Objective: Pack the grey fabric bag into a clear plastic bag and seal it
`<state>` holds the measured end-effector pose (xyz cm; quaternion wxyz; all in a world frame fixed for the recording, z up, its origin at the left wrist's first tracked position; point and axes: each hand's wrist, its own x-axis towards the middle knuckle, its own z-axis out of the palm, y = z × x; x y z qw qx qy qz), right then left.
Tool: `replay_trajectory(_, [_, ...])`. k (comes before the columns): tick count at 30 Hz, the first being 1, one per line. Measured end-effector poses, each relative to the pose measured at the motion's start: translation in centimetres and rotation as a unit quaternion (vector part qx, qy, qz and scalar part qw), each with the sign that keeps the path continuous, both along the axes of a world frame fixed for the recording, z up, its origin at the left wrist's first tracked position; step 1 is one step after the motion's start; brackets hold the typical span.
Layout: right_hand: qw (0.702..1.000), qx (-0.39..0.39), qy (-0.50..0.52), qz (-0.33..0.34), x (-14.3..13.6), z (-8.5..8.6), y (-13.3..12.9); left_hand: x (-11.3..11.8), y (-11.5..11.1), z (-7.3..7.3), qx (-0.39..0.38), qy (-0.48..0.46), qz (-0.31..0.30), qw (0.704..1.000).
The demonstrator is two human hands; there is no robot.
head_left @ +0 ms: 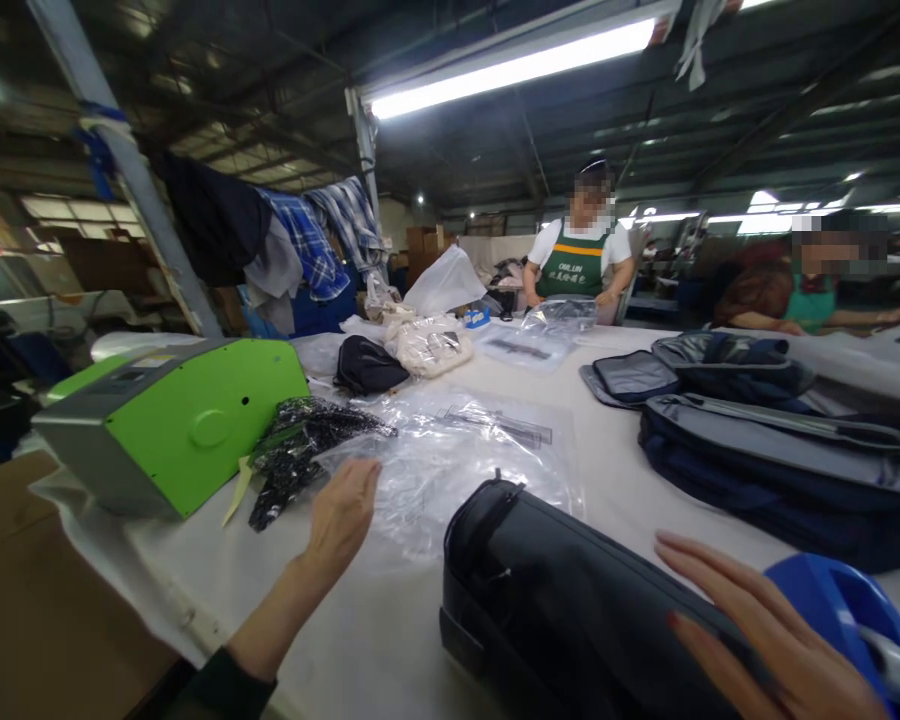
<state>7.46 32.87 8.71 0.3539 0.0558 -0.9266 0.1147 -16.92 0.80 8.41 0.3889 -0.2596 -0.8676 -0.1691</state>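
Observation:
A black zipped case [570,600] lies on the white table [390,640] right in front of me. My right hand [757,640] rests flat on its near right end, fingers straight and spread. My left hand [341,515] reaches out open, fingers together, touching the edge of a clear plastic bag [457,460] spread flat on the table beyond the case. Neither hand grips anything. A blue tape dispenser [855,610] sits just right of my right hand.
A green and grey machine [172,420] stands at the left, with a dark patterned bag [300,445] beside it. Dark blue and grey bags [765,440] are stacked at the right. Two people in green aprons [581,265] work at the far side.

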Motion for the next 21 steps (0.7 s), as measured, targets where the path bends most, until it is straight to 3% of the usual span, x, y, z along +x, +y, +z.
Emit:
replay_trajectory(3, [0.995,-0.07,-0.059,-0.027,-5.2,3.6,-0.8,-0.5,3.1,1.6,0.02,0.054,-0.099,0.993])
replay_trajectory(6, [0.974,-0.105,-0.193,-0.047,-9.8,5.3,-2.0,-0.4,6.1,3.0,0.037,0.096,-0.182,0.978])
replay_trajectory(11, [0.968,-0.107,-0.206,-0.094,-14.8,4.8,-4.5,0.5,9.8,5.5,0.047,0.14,-0.273,0.951])
replay_trajectory(14, [0.966,-0.092,-0.191,-0.147,-16.2,3.7,-4.1,1.2,10.6,6.7,0.06,0.16,-0.306,0.937])
replay_trajectory(17, [0.957,-0.078,-0.175,-0.22,-16.3,2.7,-1.1,1.0,10.2,6.5,0.074,0.175,-0.322,0.927])
replay_trajectory(21, [0.936,-0.061,-0.146,-0.316,-13.2,2.3,4.3,-1.1,8.8,3.3,0.048,0.2,-0.316,0.926])
